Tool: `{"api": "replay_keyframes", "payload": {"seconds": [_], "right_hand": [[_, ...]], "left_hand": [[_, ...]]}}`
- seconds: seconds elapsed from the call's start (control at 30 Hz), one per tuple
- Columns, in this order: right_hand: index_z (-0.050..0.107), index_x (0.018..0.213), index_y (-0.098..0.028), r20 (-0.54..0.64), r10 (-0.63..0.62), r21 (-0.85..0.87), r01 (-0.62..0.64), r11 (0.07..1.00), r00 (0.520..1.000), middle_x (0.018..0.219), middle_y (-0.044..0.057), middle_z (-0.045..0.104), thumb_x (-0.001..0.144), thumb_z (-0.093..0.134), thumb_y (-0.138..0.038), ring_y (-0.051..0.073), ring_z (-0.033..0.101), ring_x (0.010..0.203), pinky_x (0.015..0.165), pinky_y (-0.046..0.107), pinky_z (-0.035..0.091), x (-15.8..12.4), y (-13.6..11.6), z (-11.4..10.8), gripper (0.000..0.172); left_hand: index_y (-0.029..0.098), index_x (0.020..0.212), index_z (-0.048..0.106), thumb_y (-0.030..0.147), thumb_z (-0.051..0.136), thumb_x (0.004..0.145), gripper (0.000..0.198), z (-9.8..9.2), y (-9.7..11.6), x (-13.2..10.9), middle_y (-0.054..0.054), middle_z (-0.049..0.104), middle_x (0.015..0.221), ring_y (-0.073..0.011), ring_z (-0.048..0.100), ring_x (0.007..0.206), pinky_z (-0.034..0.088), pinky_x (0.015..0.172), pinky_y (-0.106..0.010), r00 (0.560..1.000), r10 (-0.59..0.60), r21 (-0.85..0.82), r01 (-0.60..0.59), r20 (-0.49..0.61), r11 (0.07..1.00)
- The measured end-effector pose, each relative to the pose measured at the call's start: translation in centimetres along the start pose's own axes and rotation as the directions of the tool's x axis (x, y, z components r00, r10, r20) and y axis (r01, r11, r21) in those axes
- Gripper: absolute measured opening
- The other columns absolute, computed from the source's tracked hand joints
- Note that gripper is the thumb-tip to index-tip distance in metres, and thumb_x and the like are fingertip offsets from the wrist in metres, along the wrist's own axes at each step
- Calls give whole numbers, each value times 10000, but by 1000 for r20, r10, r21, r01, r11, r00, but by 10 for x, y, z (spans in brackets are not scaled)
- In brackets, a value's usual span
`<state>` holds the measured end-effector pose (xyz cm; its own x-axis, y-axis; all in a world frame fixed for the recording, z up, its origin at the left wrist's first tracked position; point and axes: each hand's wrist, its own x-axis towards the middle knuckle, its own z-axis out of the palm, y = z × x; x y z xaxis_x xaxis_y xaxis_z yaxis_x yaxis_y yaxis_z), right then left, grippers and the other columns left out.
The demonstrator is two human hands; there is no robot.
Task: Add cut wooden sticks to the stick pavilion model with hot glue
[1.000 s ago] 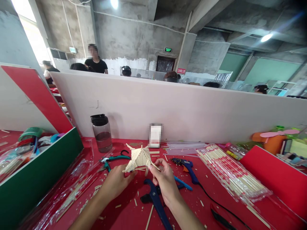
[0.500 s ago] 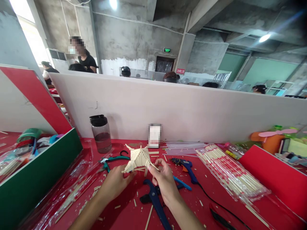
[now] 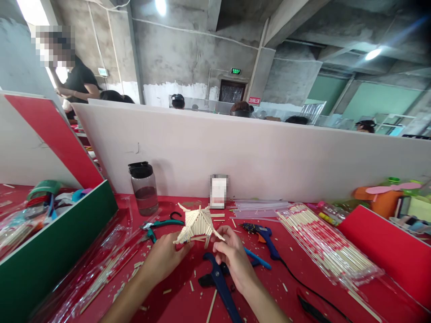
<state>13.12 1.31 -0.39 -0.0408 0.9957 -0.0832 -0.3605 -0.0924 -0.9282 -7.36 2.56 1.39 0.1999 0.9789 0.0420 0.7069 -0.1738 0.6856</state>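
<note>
A small peaked roof model (image 3: 199,223) of pale thin sticks, with upturned corners, is raised over the red table. My left hand (image 3: 168,253) is closed on its lower left edge; some of those fingertips are hidden behind it. Beside the lower right corner is my right hand (image 3: 234,255), its fingers loosely curled and the thumb apart from the sticks. Below the hands lies a dark blue cutter (image 3: 218,282). A blue hot glue gun (image 3: 264,235) rests to the right, and teal-handled pliers (image 3: 161,223) lie left of the model.
A water bottle (image 3: 144,190) and a phone-like upright object (image 3: 219,192) stand by the white partition (image 3: 256,152). Bagged sticks (image 3: 330,242) lie at right. A green-sided box (image 3: 60,246) is at left, a red panel (image 3: 387,246) at right. Stick scraps litter the red table (image 3: 182,300).
My right thumb has come off the roof model's right corner. My left hand keeps its hold. In the background, a standing person has moved left and nearer.
</note>
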Motion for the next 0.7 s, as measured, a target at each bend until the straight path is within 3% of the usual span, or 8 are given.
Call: {"api": "replay_keyframes", "payload": {"seconds": [0.1, 0.37, 0.53, 0.7], "right_hand": [[526, 843, -215, 23, 4, -98, -2, 995, 1000, 800, -13, 631, 615, 710, -205, 108, 509, 583, 414, 178, 369, 1, -1, -7, 293], [587, 873, -214, 149, 2, -279, 40, 960, 989, 721, -39, 599, 685, 798, -256, 116, 488, 594, 489, 201, 388, -1, -23, -18, 286], [649, 909, -223, 240, 4, -400, 95, 912, 971, 713, -32, 657, 716, 752, -177, 154, 592, 684, 637, 236, 445, 1, -27, -30, 224], [663, 890, -222, 297, 81, -468, 71, 881, 951, 706, -3, 695, 812, 691, -274, 189, 654, 703, 654, 267, 474, 3, -30, -37, 98]], "left_hand": [[179, 870, 741, 367, 509, 887, 299, 0, -1, 0, -75, 758, 771, -215, 636, 652, 362, 591, -275, 998, 60, 56, -60, -6, 997], [184, 897, 748, 381, 512, 892, 308, 3, -4, 0, -57, 743, 727, -202, 617, 618, 358, 570, -262, 999, 43, 58, -41, -32, 997], [163, 942, 751, 402, 502, 898, 348, 3, -3, -1, -46, 734, 725, -205, 613, 624, 348, 544, -257, 999, 37, 49, -36, -12, 998], [174, 1043, 757, 446, 459, 930, 419, 1, -1, -1, -44, 739, 755, -246, 649, 722, 393, 578, -252, 998, 67, 56, -68, 15, 996]]}}
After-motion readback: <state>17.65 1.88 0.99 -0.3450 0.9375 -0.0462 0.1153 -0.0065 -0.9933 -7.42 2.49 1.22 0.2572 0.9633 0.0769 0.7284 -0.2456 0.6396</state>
